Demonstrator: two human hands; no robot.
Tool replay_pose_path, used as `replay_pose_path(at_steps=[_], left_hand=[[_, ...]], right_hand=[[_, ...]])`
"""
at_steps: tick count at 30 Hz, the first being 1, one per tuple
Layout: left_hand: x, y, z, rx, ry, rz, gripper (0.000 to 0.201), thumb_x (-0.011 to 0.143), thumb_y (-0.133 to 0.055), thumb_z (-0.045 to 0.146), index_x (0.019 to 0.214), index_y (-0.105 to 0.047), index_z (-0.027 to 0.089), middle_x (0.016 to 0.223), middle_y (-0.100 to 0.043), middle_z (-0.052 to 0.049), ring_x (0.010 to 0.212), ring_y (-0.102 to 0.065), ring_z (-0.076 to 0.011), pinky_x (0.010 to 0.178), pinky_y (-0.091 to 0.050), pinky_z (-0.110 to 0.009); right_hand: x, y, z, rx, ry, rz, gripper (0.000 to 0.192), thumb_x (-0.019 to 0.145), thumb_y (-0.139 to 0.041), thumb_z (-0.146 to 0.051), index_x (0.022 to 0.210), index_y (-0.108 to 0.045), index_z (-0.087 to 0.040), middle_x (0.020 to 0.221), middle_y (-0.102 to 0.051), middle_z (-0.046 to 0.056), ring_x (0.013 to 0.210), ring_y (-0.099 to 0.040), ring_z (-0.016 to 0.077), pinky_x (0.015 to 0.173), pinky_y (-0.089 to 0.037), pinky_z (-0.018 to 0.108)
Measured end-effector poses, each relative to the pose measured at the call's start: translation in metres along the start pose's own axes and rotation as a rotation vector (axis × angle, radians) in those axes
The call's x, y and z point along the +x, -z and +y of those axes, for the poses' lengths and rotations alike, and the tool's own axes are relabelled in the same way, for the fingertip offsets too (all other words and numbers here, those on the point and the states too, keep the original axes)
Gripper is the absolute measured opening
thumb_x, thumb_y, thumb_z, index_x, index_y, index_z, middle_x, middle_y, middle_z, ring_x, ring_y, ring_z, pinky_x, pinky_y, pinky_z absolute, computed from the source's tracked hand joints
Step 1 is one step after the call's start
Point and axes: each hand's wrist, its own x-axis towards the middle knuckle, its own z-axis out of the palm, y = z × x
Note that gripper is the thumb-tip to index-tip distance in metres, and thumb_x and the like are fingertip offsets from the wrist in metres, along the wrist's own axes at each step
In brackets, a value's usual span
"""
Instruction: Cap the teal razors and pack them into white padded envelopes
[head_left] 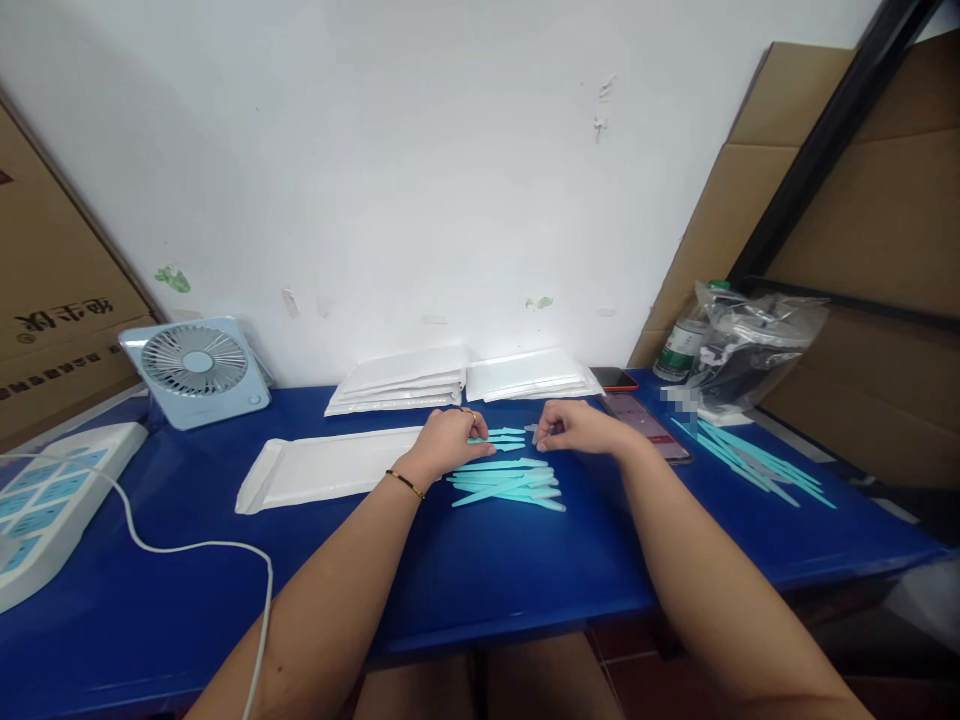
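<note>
My left hand (451,440) is closed round several slim turquoise eyebrow razors (510,439), whose blade ends stick out to the right. A small translucent blade cap (532,430) is pinched between the fingertips of my right hand (564,427), a short way from those blade ends. Just below my hands lies a loose pile of turquoise razors (510,482), with pale caps at their right ends. Partly behind my left wrist, a white padded envelope (322,466) lies flat on the blue table (517,580).
Two stacks of white envelopes (405,378) rest by the wall. At left are a fan (196,365), a power strip (112,480) and a white cable (180,547). Phones (651,428), more razors (757,462), a bottle (681,345) and a clear bag (750,350) are on the right.
</note>
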Motion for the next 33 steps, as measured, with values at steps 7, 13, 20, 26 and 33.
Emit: replay_pose_path(at_steps=[7,13,20,26,33], left_hand=[[0.000,-0.004,0.014,0.040,-0.047,-0.148,0.017,0.074,-0.065,0.039,0.073,-0.067,0.022,0.073,-0.068,0.002,0.069,-0.059,-0.0142,0.067,-0.035,-0.025],[0.004,0.000,0.003,0.143,-0.010,-0.001,0.017,0.078,-0.062,0.036,0.070,-0.067,0.021,0.074,-0.069,0.001,0.075,-0.061,-0.0172,0.073,-0.034,-0.029],[0.000,0.001,-0.001,0.018,0.019,-0.008,0.027,0.071,-0.066,0.047,0.081,-0.065,0.022,0.080,-0.067,0.002,0.073,-0.061,-0.0150,0.066,-0.036,-0.025],[-0.002,-0.001,0.011,0.026,-0.112,-0.137,0.026,0.075,-0.061,0.048,0.078,-0.067,0.023,0.076,-0.069,0.001,0.073,-0.061,-0.0156,0.067,-0.037,-0.025],[0.002,0.003,-0.004,0.089,0.022,0.010,0.018,0.075,-0.062,0.040,0.078,-0.069,0.024,0.082,-0.070,0.000,0.077,-0.061,-0.0177,0.065,-0.038,-0.026]], right_hand=[[0.003,-0.009,-0.019,-0.133,0.065,-0.142,0.013,0.071,-0.068,-0.033,0.071,-0.069,-0.021,0.081,-0.057,0.001,0.078,-0.055,0.0168,0.082,-0.032,0.035],[0.002,0.000,-0.002,-0.100,0.011,0.026,0.011,0.073,-0.066,-0.031,0.071,-0.069,-0.020,0.083,-0.059,0.003,0.080,-0.054,0.0173,0.077,-0.034,0.030],[-0.002,0.002,-0.002,-0.035,0.036,-0.012,0.019,0.069,-0.069,-0.039,0.078,-0.071,-0.022,0.086,-0.062,0.003,0.082,-0.055,0.0189,0.074,-0.037,0.029],[0.001,-0.007,-0.012,-0.121,0.094,-0.163,0.010,0.069,-0.071,-0.031,0.070,-0.069,-0.021,0.081,-0.059,0.002,0.076,-0.055,0.0177,0.078,-0.035,0.033],[-0.001,0.004,0.003,-0.138,0.000,0.109,0.009,0.072,-0.066,-0.029,0.073,-0.069,-0.020,0.082,-0.059,0.003,0.077,-0.053,0.0170,0.074,-0.035,0.030]])
